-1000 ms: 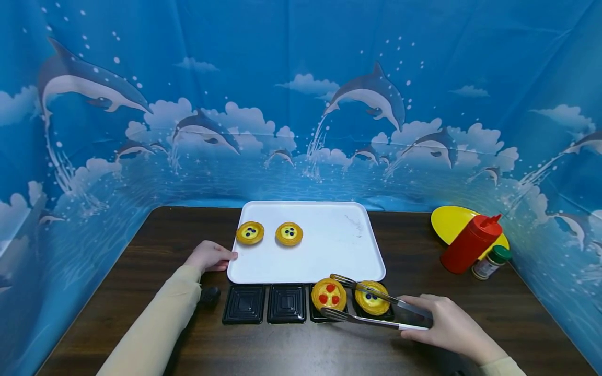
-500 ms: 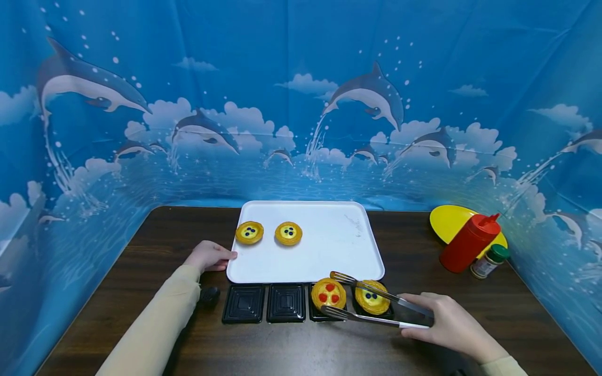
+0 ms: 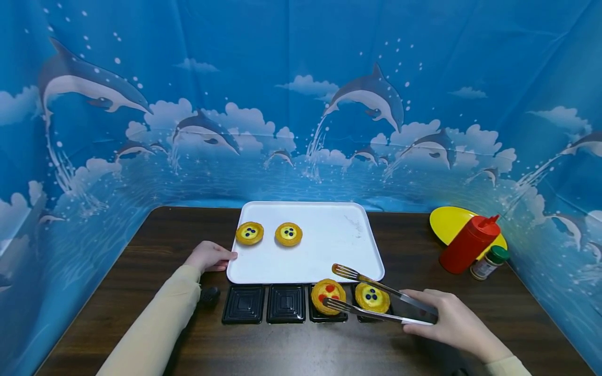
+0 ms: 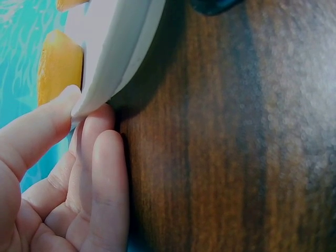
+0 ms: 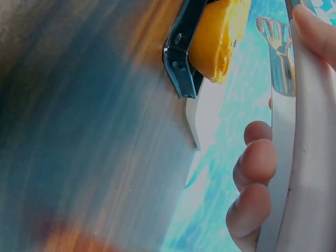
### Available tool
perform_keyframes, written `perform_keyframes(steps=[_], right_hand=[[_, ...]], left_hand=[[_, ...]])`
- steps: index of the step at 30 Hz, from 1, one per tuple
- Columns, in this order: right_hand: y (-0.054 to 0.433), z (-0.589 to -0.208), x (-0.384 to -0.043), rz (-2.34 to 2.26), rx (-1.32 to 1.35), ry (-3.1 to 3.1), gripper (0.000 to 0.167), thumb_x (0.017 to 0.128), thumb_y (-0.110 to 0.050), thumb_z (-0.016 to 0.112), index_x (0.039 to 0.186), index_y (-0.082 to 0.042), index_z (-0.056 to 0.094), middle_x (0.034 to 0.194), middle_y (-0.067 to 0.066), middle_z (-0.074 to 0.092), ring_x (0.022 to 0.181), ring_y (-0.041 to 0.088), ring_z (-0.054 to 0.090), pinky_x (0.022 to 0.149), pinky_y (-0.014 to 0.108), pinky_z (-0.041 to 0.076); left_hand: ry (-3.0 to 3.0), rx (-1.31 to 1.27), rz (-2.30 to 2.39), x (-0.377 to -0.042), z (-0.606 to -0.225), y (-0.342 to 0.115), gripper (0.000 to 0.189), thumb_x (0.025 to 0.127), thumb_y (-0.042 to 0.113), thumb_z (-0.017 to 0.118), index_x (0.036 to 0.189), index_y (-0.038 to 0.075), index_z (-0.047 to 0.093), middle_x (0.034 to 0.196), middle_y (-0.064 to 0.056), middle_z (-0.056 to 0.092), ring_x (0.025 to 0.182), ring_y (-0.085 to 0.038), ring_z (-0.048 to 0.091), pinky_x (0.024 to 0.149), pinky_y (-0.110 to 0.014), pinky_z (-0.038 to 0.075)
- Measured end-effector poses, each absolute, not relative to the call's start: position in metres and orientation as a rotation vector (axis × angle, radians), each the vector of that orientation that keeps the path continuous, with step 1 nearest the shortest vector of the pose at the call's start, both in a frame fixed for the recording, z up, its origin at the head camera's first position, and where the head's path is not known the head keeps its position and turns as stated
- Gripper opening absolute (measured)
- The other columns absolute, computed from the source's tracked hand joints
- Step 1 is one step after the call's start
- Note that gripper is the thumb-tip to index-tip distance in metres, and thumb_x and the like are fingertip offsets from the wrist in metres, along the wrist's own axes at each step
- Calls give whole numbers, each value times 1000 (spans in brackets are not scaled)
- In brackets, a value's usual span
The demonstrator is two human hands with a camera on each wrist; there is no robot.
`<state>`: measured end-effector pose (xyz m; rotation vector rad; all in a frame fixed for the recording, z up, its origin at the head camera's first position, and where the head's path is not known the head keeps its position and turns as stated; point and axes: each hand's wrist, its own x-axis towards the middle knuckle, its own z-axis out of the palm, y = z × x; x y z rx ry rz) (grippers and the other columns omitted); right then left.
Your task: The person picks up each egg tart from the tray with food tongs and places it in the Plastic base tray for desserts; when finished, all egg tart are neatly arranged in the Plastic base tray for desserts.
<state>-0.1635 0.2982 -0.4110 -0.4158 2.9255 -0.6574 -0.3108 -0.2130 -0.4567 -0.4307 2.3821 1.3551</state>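
Observation:
My left hand (image 3: 210, 256) pinches the left edge of the white tray (image 3: 334, 245), thumb on top and fingers beneath. Two egg tarts with dark blue berries, one at the far left (image 3: 250, 233) and one beside it (image 3: 289, 234), lie on the tray. With my right hand (image 3: 449, 324) I hold metal tongs (image 3: 376, 315), their arms spread. One tong tip overlaps the red-topped tart (image 3: 322, 291), which sits in a black square dish (image 3: 324, 318); the other tip is over the tray. Under the tong arms, a blue-berry tart (image 3: 372, 298) fills the rightmost dish, seen close in the right wrist view.
Two bare black dishes, one at left (image 3: 243, 304) and one beside it (image 3: 286, 304), continue the row before the tray. At the right stand a red squeeze bottle (image 3: 470, 244), a green-capped jar (image 3: 489, 262) and a yellow plate (image 3: 449, 219). A patterned blue curtain (image 3: 301, 172) backs the table.
The tongs have risen a little and shifted slightly right with my right hand, their tips pulling away from the red-topped tart, which stays in its dish. My left hand keeps its place.

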Motion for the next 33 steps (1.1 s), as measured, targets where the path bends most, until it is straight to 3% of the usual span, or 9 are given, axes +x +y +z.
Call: perform_keyframes(steps=[7,14,28,33], right_hand=[[294,-410,-176,-671,-475,2971,63,72,-53,77,122,-17,64,96,-5,67,72,5,53,61,20,50],[291,-410,-196,-651,-458,3028,66,70,-58,75,123,-18,65,105,-1,69,83,10,59,71,33,56],[287,-411,-242,-540,-516,3077,69,70,-54,77,124,-12,64,106,5,69,78,12,59,63,27,53],[283,-414,-258,-555,-532,3068,68,72,-51,78,124,-9,63,112,9,68,84,18,62,67,32,56]], left_hand=[[2381,-438,1361,-310,-454,-216,37,86,24,71,106,-6,66,74,-7,66,59,-11,63,62,-19,54],[2370,-445,1368,-310,-455,-217,35,86,24,72,104,-5,66,74,-7,66,59,-12,62,62,-20,54],[2357,-490,1379,-305,-445,-210,30,86,21,71,102,-5,67,72,-6,65,58,-10,62,62,-20,54],[2361,-469,1392,-304,-447,-209,30,87,21,70,102,-5,68,72,-6,65,58,-10,63,64,-20,55]])
